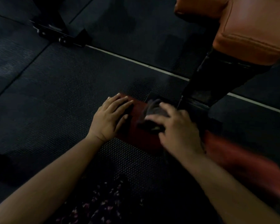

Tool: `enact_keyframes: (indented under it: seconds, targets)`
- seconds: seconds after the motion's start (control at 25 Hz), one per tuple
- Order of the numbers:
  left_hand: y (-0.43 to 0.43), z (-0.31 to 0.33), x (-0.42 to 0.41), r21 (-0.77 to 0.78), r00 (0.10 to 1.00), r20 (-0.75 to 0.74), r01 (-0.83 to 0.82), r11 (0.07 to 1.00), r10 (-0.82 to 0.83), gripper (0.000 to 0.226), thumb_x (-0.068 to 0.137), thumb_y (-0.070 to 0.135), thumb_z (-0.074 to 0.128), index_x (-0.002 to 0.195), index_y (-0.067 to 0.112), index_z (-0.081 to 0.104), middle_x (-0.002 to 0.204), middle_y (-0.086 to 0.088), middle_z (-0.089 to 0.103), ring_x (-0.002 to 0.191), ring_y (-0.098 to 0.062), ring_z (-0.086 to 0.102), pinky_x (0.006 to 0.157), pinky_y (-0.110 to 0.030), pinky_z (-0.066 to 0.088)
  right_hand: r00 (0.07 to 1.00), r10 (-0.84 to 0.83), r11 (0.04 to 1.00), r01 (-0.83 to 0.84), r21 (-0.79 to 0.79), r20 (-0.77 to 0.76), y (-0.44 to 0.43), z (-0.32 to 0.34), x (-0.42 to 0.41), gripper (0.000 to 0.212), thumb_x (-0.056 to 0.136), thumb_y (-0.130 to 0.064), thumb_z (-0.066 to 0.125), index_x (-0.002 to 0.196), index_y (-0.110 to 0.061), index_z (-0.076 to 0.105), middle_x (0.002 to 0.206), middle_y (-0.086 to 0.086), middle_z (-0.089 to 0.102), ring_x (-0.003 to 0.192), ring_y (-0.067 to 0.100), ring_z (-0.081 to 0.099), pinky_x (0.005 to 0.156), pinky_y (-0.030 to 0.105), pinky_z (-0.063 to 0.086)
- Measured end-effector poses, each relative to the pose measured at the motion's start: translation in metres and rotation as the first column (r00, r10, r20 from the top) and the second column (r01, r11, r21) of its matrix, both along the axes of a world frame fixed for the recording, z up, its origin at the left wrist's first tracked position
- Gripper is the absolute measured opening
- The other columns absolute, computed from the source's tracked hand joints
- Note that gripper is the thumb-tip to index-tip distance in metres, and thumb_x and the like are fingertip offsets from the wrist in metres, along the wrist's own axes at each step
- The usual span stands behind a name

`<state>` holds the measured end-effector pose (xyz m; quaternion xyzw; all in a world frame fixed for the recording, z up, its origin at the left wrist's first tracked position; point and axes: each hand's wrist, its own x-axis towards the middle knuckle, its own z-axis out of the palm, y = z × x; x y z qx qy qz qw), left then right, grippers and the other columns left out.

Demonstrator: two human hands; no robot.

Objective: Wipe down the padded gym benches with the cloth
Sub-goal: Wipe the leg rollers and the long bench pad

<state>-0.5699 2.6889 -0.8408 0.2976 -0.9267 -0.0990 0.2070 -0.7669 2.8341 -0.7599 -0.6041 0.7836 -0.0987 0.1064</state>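
Observation:
A low dark-red padded roller [137,135] lies just above the floor at the centre, and a second red pad [242,165] lies to its right, blurred. My left hand [111,117] rests flat on the left end of the roller, fingers spread. My right hand [176,128] presses a crumpled dark cloth [153,110] onto the roller's right part; hand and cloth are blurred by motion. An orange padded bench seat [249,33] rises at the upper right on a black steel post [217,81].
Black textured rubber floor mats [55,102] cover the ground, crossed by a pale seam line [136,61]. The black bolted foot of another machine [61,34] stands at the upper left. A dark flowered garment [103,206] shows at the bottom edge.

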Motion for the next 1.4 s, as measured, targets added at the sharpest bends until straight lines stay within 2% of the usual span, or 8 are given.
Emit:
enact_keyframes:
  seconds: [0.2,0.44,0.64,0.8,1.0,1.16,1.24,1.4]
  targets:
    - [-0.004,0.005,0.014,0.092,0.995,0.059,0.076,0.993,-0.082,0.053,0.104,0.049,0.027,0.149,0.023,0.038,0.156,0.000,0.036,0.149,-0.019,0.018,0.117,-0.042,0.023,0.957,-0.258,0.940,0.216,0.265,0.134,-0.050,0.000,-0.035,0.054,0.090,-0.018,0.052,0.134,-0.049,0.048,0.139,0.002,0.042,0.118,0.030,0.048,0.091,0.040,0.048]
    - [-0.007,-0.002,0.024,0.043,0.996,0.017,0.085,0.995,-0.086,0.049,0.105,0.042,0.030,0.147,0.020,0.042,0.154,-0.008,0.038,0.148,-0.025,0.021,0.119,-0.035,0.020,0.928,0.124,0.987,-0.153,-0.055,-0.350,0.013,-0.006,0.061,0.047,0.088,-0.012,0.049,0.128,-0.031,0.061,0.140,0.016,0.049,0.103,0.043,0.048,0.071,0.046,0.044]
    - [-0.006,-0.001,0.031,0.236,0.997,-0.073,-0.006,0.972,0.023,0.055,0.105,0.047,0.028,0.150,0.018,0.037,0.161,-0.005,0.024,0.148,-0.021,0.020,0.119,-0.026,0.015,0.527,0.747,0.656,-0.683,0.321,-0.405,0.014,-0.030,0.089,0.048,0.095,-0.023,0.026,0.120,-0.026,0.067,0.146,0.007,0.044,0.119,0.043,0.044,0.073,0.046,0.044]
    - [-0.003,0.000,0.033,0.459,0.993,-0.089,-0.022,0.888,0.071,0.055,0.102,0.050,0.029,0.153,0.031,0.023,0.162,0.010,0.013,0.150,-0.007,0.014,0.118,-0.022,0.017,0.890,0.443,0.895,-0.446,0.000,-0.110,-0.015,-0.001,0.053,0.043,0.084,-0.026,0.042,0.111,-0.047,0.067,0.136,-0.008,0.055,0.096,0.027,0.055,0.070,0.038,0.050]
    - [0.014,0.001,0.041,0.586,0.992,-0.065,-0.047,0.809,0.105,0.077,0.090,0.062,0.051,0.151,0.048,0.007,0.162,0.017,0.009,0.141,0.017,0.010,0.110,-0.005,0.014,0.986,-0.050,0.957,0.001,0.290,0.162,-0.077,0.016,-0.017,0.059,0.087,-0.017,0.055,0.133,-0.054,0.047,0.139,-0.003,0.045,0.113,0.027,0.053,0.092,0.035,0.049]
    - [0.019,-0.001,0.041,0.638,0.984,-0.057,-0.093,0.764,0.167,0.119,0.070,0.053,0.079,0.152,0.045,-0.006,0.157,0.023,0.011,0.144,0.007,0.015,0.113,-0.010,0.017,0.993,-0.015,0.962,0.047,0.268,-0.119,-0.087,0.014,0.015,0.053,0.094,-0.024,0.047,0.143,-0.042,0.039,0.135,0.008,0.044,0.113,0.032,0.050,0.080,0.037,0.044]
    - [0.019,-0.004,0.043,0.671,0.972,-0.022,-0.158,0.725,0.232,0.120,0.068,0.035,0.088,0.155,0.030,0.005,0.152,0.018,0.024,0.138,0.003,0.027,0.106,-0.001,0.022,0.883,0.231,0.972,-0.191,0.135,-0.409,-0.066,0.008,0.063,0.046,0.097,-0.026,0.037,0.143,-0.033,0.041,0.137,0.011,0.044,0.109,0.036,0.049,0.073,0.038,0.042]
    - [0.023,-0.005,0.043,0.623,0.960,0.148,-0.276,0.732,0.236,0.039,0.092,0.019,0.063,0.130,0.016,0.054,0.110,0.003,0.060,0.102,-0.020,0.062,0.082,-0.019,0.050,0.438,0.690,0.696,-0.620,0.363,-0.576,-0.042,-0.019,0.107,0.050,0.095,-0.025,0.025,0.127,-0.016,0.062,0.137,0.007,0.053,0.106,0.040,0.056,0.065,0.041,0.046]
